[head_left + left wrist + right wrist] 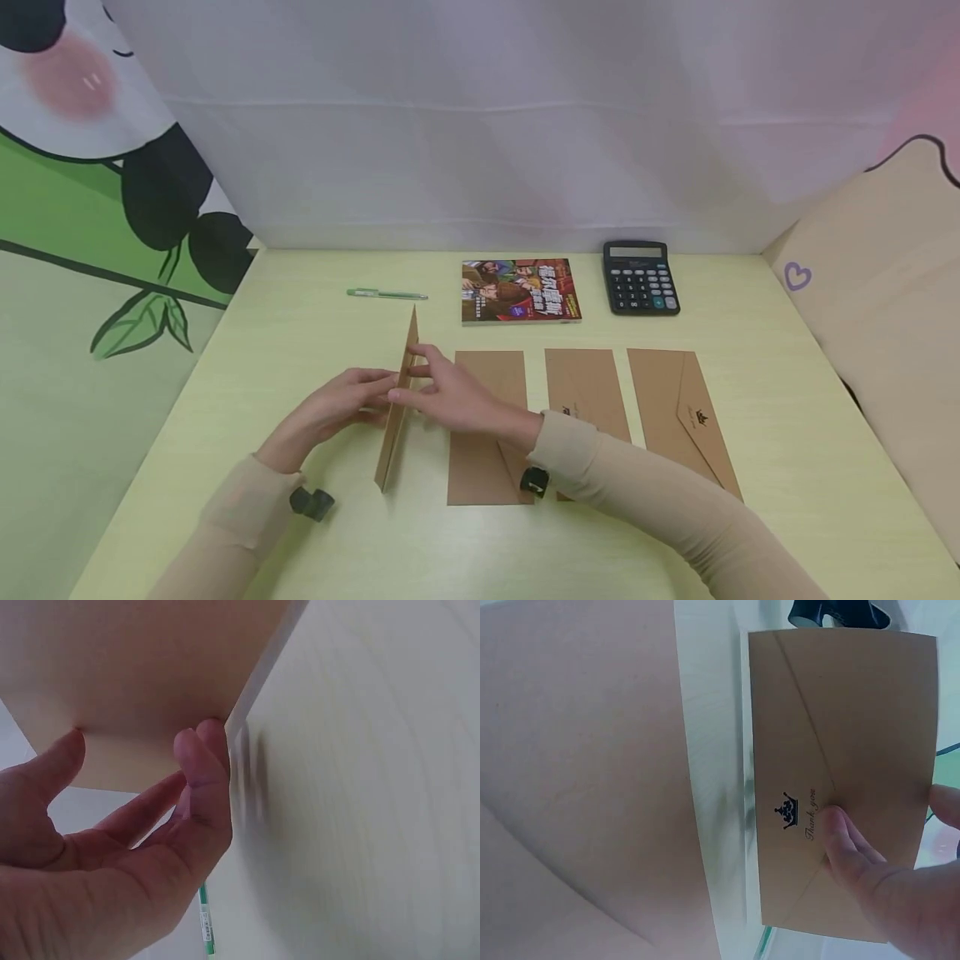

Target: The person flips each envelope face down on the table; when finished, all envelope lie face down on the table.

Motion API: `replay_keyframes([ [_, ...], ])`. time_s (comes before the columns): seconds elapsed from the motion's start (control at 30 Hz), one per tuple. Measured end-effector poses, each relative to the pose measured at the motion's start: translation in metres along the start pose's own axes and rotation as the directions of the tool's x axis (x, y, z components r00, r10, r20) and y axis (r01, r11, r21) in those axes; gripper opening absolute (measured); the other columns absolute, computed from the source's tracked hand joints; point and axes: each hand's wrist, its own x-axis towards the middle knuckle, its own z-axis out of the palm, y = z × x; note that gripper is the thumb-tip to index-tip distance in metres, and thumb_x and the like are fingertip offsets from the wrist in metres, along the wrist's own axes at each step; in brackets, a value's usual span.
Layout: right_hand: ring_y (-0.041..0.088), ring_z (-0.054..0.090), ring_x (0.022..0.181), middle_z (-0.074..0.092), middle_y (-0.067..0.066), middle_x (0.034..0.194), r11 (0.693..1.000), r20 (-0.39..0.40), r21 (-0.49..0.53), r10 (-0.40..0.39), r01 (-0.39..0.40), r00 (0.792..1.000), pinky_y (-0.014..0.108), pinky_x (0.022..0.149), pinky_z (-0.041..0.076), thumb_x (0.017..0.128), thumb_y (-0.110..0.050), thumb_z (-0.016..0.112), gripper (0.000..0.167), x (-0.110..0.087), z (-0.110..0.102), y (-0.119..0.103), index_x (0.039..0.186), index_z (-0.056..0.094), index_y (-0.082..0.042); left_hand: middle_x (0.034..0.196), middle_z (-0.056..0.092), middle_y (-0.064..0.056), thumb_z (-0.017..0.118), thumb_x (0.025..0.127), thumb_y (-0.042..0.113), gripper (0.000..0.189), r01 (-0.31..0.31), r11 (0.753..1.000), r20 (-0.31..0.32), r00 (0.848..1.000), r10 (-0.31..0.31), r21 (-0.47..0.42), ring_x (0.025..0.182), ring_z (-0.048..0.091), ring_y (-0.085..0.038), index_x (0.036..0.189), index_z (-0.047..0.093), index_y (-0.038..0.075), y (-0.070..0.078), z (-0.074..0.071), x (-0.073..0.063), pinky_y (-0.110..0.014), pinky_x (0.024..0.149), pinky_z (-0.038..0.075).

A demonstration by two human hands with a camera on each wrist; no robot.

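Note:
A brown kraft envelope [390, 450] stands on its long edge, seen nearly edge-on in the head view. My right hand [457, 400] holds it, thumb at the upper edge and fingers against the flap side. That side carries a black crown and "Thank you" print, plain in the right wrist view on the envelope [840, 697]. On the plain side, my left hand [337, 408] touches it. In the left wrist view that hand's thumb and slightly bent fingers [202, 765] rest against the same plain face of the envelope [135, 667].
Three more kraft envelopes lie flat to the right: the nearest envelope [487, 375], a middle envelope [581, 375] partly under the right forearm, and a far-right envelope [660, 392]. Behind them are a green pen [386, 293], a comic-covered book [521, 292] and a black calculator [641, 279].

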Motion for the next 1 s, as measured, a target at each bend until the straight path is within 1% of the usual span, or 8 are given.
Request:
replay_keyframes([
  [0.13,0.014,0.061,0.104,0.048,0.013,0.138,1.000,-0.017,0.020,-0.006,0.006,1.000,0.030,0.079,0.051,0.091,-0.037,0.064,0.075,-0.0023,-0.0010,-0.0021,0.149,0.023,-0.013,0.097,0.064,-0.011,0.057,0.096,0.036,0.055,0.013,1.000,0.010,1.000,-0.013,-0.002,0.086,0.061,-0.024,0.124,0.054,-0.010,-0.0004,-0.0004,0.0016,-0.045,0.083,0.049],
  [0.23,0.014,0.061,0.105,0.049,0.011,0.137,1.000,-0.029,0.025,-0.008,0.008,1.000,0.031,0.079,0.051,0.092,-0.035,0.064,0.073,-0.0035,-0.0011,-0.0024,0.149,0.024,-0.014,0.099,0.064,-0.012,0.057,0.096,0.038,0.052,0.028,1.000,0.002,1.000,-0.028,0.004,0.087,0.062,-0.026,0.119,0.059,-0.009,-0.0007,-0.0010,0.0019,-0.045,0.083,0.049],
  [0.4,0.015,0.060,0.105,0.050,0.009,0.136,0.999,-0.045,0.024,-0.024,0.025,0.999,0.030,0.078,0.051,0.091,-0.034,0.066,0.074,-0.0039,-0.0009,0.0003,0.149,0.025,-0.014,0.102,0.065,-0.011,0.056,0.096,0.037,0.049,0.037,0.998,-0.023,0.999,-0.036,0.042,0.089,0.063,-0.027,0.119,0.061,-0.007,-0.0016,-0.0020,0.0015,-0.043,0.084,0.049],
  [0.5,0.015,0.061,0.103,0.050,0.011,0.136,0.999,-0.053,0.024,-0.038,0.040,0.998,0.028,0.077,0.051,0.090,-0.034,0.067,0.076,-0.0036,-0.0007,0.0036,0.149,0.025,-0.012,0.106,0.064,-0.011,0.058,0.095,0.039,0.052,0.037,0.997,-0.038,0.999,-0.034,0.072,0.091,0.063,-0.026,0.119,0.061,-0.007,-0.0019,-0.0023,0.0009,-0.042,0.085,0.048],
  [0.57,0.013,0.062,0.100,0.049,0.013,0.137,0.998,-0.057,0.027,-0.051,0.052,0.997,0.028,0.076,0.051,0.089,-0.032,0.068,0.078,-0.0035,-0.0005,0.0047,0.150,0.023,-0.011,0.111,0.063,-0.012,0.059,0.093,0.042,0.056,0.036,0.995,-0.052,0.998,-0.031,0.098,0.093,0.063,-0.026,0.121,0.060,-0.007,-0.0019,-0.0027,0.0004,-0.042,0.085,0.048],
  [0.7,0.009,0.064,0.093,0.047,0.018,0.137,0.996,-0.077,0.043,-0.070,0.073,0.995,0.027,0.075,0.051,0.088,-0.025,0.071,0.083,-0.0041,-0.0007,0.0039,0.151,0.018,-0.014,0.118,0.061,-0.015,0.062,0.091,0.045,0.064,0.031,0.986,-0.091,0.996,-0.017,0.162,0.097,0.062,-0.027,0.127,0.056,-0.007,-0.0024,-0.0045,0.0008,-0.042,0.085,0.049],
  [0.9,0.009,0.066,0.083,0.049,0.016,0.133,0.997,-0.097,0.043,-0.056,0.061,0.994,0.027,0.071,0.052,0.084,-0.015,0.075,0.090,-0.0030,-0.0024,0.0043,0.152,0.016,-0.015,0.115,0.063,-0.016,0.066,0.088,0.045,0.064,0.042,0.970,-0.152,0.988,-0.005,0.239,0.092,0.064,-0.026,0.125,0.057,-0.006,-0.0046,-0.0054,0.0019,-0.040,0.078,0.051],
  [1.0,0.009,0.066,0.080,0.054,0.012,0.124,0.999,-0.106,0.035,-0.031,0.035,0.994,0.028,0.068,0.052,0.081,-0.012,0.077,0.091,-0.0029,-0.0035,0.0058,0.151,0.018,-0.014,0.112,0.064,-0.015,0.068,0.086,0.045,0.063,0.052,0.957,-0.192,0.981,0.004,0.287,0.086,0.064,-0.024,0.122,0.058,-0.006,-0.0056,-0.0055,0.0018,-0.038,0.074,0.051],
])
